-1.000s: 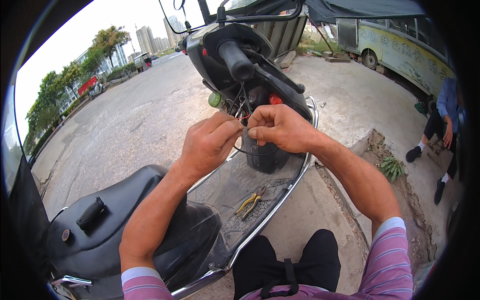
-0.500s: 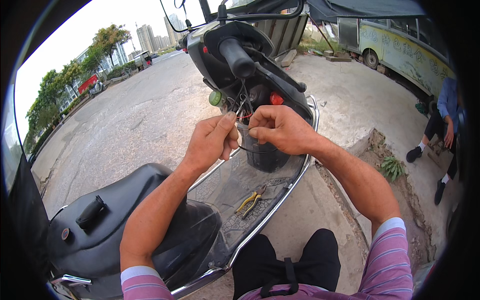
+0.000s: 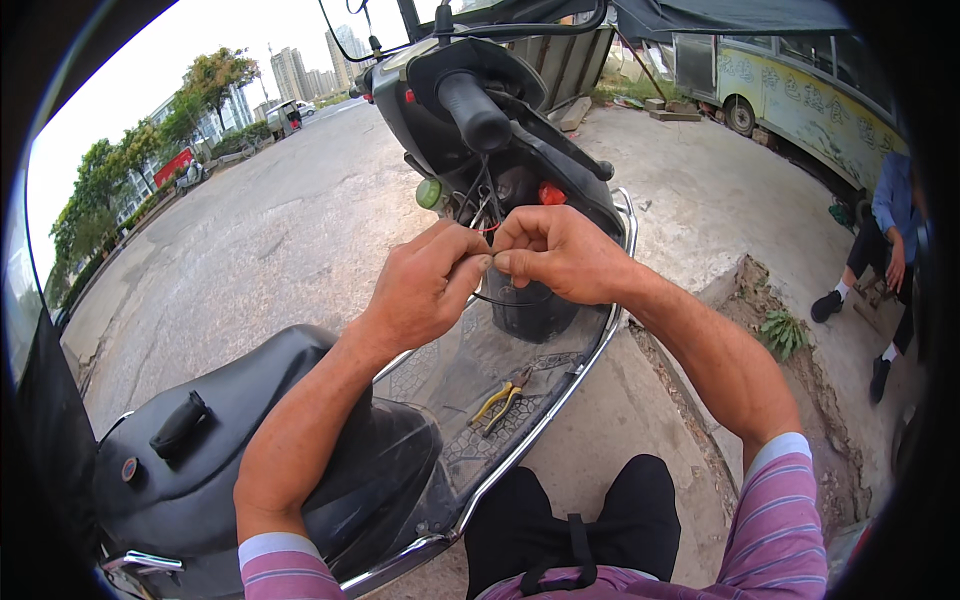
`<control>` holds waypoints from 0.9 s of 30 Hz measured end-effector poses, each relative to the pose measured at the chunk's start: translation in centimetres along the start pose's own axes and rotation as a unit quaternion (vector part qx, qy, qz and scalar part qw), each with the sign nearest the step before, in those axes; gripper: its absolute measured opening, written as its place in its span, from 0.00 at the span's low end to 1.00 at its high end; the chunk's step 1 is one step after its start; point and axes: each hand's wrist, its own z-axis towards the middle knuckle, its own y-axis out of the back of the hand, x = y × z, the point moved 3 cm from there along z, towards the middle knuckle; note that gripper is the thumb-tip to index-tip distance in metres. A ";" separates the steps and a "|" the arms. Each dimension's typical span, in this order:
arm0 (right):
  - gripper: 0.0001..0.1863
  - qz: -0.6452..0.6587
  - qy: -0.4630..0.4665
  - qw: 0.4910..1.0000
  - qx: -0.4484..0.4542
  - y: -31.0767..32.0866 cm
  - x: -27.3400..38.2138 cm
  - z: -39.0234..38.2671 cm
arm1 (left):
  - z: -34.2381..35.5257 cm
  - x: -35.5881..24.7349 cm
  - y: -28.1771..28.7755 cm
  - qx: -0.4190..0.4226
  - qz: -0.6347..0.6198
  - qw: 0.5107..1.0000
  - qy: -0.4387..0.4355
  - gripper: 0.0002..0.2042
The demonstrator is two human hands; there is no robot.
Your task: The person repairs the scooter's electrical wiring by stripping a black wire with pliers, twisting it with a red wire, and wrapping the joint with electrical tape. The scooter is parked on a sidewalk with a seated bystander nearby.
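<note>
In front of the scooter's open front panel, my left hand (image 3: 425, 278) and my right hand (image 3: 562, 258) meet with pinched fingertips. Both pinch a thin wire; the spot they hold is hidden between the fingers. A short stretch of red wire (image 3: 489, 229) shows just above them, and a black wire (image 3: 512, 302) curves below my right hand. More dark wires (image 3: 484, 195) hang from the opening under the handlebar grip (image 3: 474, 115). On the footboard (image 3: 455, 385) below lie yellow-handled pliers (image 3: 503, 402), their jaws pointing away from me.
A green-capped bottle (image 3: 430, 194) and a red bag (image 3: 551, 193) sit in the scooter's front. The black seat (image 3: 250, 420) at left carries a small black pouch (image 3: 180, 425) and a round roll (image 3: 130, 468). Chrome rail (image 3: 540, 430) edges the footboard. A person (image 3: 890, 240) sits at right.
My left hand has turned over and come right, so its thumb and fingertips now meet those of my right hand. The right hand has barely moved.
</note>
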 end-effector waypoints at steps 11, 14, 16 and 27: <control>0.05 0.004 -0.023 1.000 -0.015 -0.7 -0.8 -0.3 | -1.5 1.4 -2.3 0.079 -0.264 0.913 0.302 0.11; 0.06 0.005 -0.032 0.999 -0.018 -0.6 -0.4 -0.5 | -1.5 1.5 -2.3 0.071 -0.277 0.909 0.303 0.12; 0.06 0.010 -0.044 0.999 -0.029 -0.5 -0.3 -0.6 | -1.4 1.4 -2.1 0.051 -0.252 0.924 0.283 0.11; 0.06 0.001 -0.027 0.999 -0.018 -0.4 0.4 -0.5 | 0.1 0.2 -0.1 0.005 -0.020 1.000 0.016 0.05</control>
